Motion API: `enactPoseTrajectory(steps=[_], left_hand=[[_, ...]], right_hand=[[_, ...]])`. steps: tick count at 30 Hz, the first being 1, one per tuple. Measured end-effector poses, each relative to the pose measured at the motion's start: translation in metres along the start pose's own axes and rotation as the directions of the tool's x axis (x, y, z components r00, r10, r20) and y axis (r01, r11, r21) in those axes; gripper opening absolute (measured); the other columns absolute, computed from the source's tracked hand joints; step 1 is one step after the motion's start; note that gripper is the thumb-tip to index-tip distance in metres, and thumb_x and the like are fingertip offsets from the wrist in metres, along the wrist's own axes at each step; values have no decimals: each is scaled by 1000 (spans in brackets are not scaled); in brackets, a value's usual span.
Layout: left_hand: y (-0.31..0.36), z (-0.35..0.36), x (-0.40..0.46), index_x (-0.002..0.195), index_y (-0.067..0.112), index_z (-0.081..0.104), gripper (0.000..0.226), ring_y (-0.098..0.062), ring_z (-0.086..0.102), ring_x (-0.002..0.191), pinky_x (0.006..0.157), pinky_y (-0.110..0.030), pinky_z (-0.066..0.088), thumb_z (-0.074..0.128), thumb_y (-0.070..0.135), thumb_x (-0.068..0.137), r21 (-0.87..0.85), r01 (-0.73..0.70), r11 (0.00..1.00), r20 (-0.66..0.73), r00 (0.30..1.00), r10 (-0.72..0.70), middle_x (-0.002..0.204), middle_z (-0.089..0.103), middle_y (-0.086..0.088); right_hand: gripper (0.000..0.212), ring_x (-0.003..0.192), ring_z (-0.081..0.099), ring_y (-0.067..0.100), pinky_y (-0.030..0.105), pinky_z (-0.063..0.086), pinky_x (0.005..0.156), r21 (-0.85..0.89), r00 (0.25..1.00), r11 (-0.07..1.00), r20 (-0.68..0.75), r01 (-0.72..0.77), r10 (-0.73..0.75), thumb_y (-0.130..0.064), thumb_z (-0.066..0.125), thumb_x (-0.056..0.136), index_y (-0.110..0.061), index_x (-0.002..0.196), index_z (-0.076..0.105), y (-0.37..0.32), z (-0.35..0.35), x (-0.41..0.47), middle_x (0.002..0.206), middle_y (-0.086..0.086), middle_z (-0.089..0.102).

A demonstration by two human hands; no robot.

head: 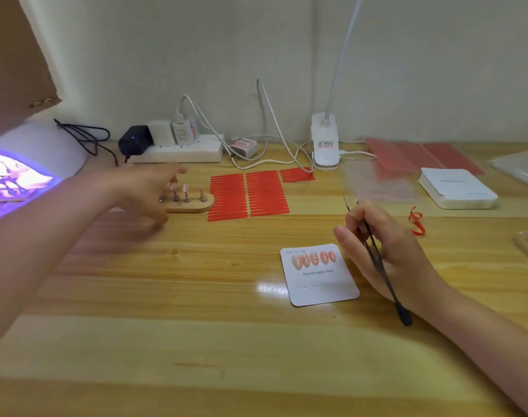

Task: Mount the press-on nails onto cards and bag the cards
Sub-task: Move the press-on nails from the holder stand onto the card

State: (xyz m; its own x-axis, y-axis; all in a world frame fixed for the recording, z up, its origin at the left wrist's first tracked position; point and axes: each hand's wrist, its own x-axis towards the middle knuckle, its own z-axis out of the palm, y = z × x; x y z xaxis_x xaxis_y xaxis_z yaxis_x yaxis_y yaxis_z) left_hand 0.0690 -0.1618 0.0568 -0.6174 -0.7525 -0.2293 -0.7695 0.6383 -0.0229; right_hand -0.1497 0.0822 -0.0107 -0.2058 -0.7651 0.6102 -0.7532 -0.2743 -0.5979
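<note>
A white card (322,284) printed "Handmade Nail" lies on the wooden desk with several orange press-on nails (313,258) stuck in a row along its top. My right hand (383,248) rests just right of the card, holding black tweezers (377,260) whose tips point up and away. My left hand (142,191), blurred, reaches over a wooden nail stand (193,206) carrying several nails on small pegs; its fingers touch or pinch a nail at the stand's left end, which is partly hidden.
Sheets of red adhesive strips (247,194) lie behind the stand. A lit UV lamp (13,173) glows at far left. A power strip (178,152), a clip lamp (324,145), clear bags (383,182), a stack of white cards (458,188) and a red peel scrap (417,224) stand further back.
</note>
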Motion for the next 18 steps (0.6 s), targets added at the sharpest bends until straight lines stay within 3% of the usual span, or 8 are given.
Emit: enactPoseTrajectory(steps=[4, 7, 10, 15, 18], left_hand=[[-3, 2, 8, 142, 22, 25, 80, -18, 47, 103, 86, -26, 41, 68, 13, 76, -17, -24, 1000, -9, 1000, 24, 127, 46, -2], [-6, 3, 12, 137, 18, 35, 69, -17, 50, 99, 89, -31, 44, 67, 9, 76, -54, -50, 997, -23, 999, 49, 109, 46, 3], [-9, 3, 10, 132, 18, 42, 61, -13, 48, 96, 88, -31, 44, 68, 11, 77, -41, -92, 995, -66, 994, 89, 102, 46, 7], [-7, 1, -2, 114, 26, 58, 39, -10, 52, 89, 69, -23, 39, 69, 23, 77, 50, -185, 981, -243, 951, 192, 94, 54, 13], [0, -4, -11, 107, 26, 62, 32, -11, 54, 85, 71, -26, 43, 67, 24, 75, 26, -247, 969, -322, 915, 242, 91, 59, 12]], right_hand=[[17, 53, 46, 21, 24, 36, 51, 18, 1000, 1000, -11, -23, 23, -40, 48, 86, -30, 74, 39, 1, 0, 1, 56, 2, 39], [19, 53, 48, 21, 29, 39, 53, 32, 999, 999, -10, -38, 38, -39, 48, 86, -25, 75, 41, 3, 0, 1, 57, 6, 47], [19, 54, 47, 20, 25, 39, 54, 45, 999, 998, -7, -42, 42, -38, 49, 87, -26, 75, 41, 3, 0, 1, 57, 8, 50], [19, 56, 50, 18, 22, 40, 55, 58, 997, 995, 0, -80, 80, -30, 52, 88, -22, 74, 42, 5, 0, 2, 60, 11, 53], [21, 57, 51, 16, 18, 40, 55, 69, 996, 993, 2, -92, 93, -30, 53, 90, -21, 74, 43, 5, -1, 2, 61, 12, 54]])
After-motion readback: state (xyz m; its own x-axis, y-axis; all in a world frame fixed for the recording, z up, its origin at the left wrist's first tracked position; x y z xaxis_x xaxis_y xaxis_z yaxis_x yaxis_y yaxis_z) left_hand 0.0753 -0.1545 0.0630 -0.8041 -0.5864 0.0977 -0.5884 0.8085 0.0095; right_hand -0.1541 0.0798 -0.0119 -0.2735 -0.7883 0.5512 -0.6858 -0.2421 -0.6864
